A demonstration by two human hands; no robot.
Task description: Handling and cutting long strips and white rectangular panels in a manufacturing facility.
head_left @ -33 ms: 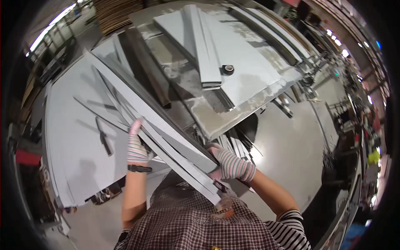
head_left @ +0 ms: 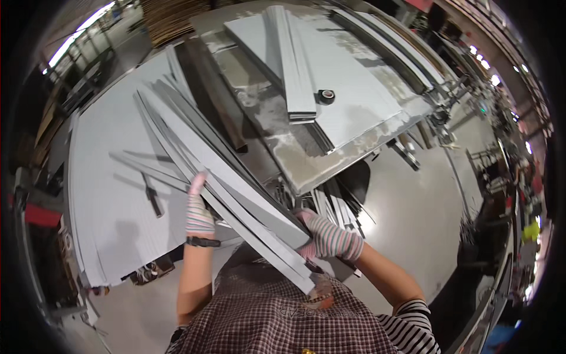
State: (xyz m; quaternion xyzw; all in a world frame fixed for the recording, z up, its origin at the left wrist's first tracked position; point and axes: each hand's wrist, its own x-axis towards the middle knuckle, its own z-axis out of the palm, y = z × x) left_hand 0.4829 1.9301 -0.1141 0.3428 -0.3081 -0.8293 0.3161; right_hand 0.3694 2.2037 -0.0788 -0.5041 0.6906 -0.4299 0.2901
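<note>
Several long, flat white-and-grey strips (head_left: 230,171) lie diagonally across my front, fanned apart toward their far ends. My left hand (head_left: 199,206), in a striped glove, is closed round the outer strips about midway along, its thumb on top. Close to my apron, my right hand (head_left: 331,235), also in a striped glove, grips the near end of the wider strips at their right edge. Its fingertips are partly hidden. Thin narrow strips (head_left: 150,171) stick out leftward beyond my left hand. A small dark handled tool (head_left: 154,202) lies on the white sheet to the left.
A large white sheet (head_left: 100,194) covers the left-hand surface. On the worn table (head_left: 306,174) ahead are a stack of white strips (head_left: 298,88) and a black tape roll (head_left: 326,96). Offcut strips (head_left: 336,209) lie below its near edge. Brown boards (head_left: 168,20) are stacked far left.
The far ends of the held strips have swung slightly right and nearer. Both hands keep their hold. The whole view has shifted a little.
</note>
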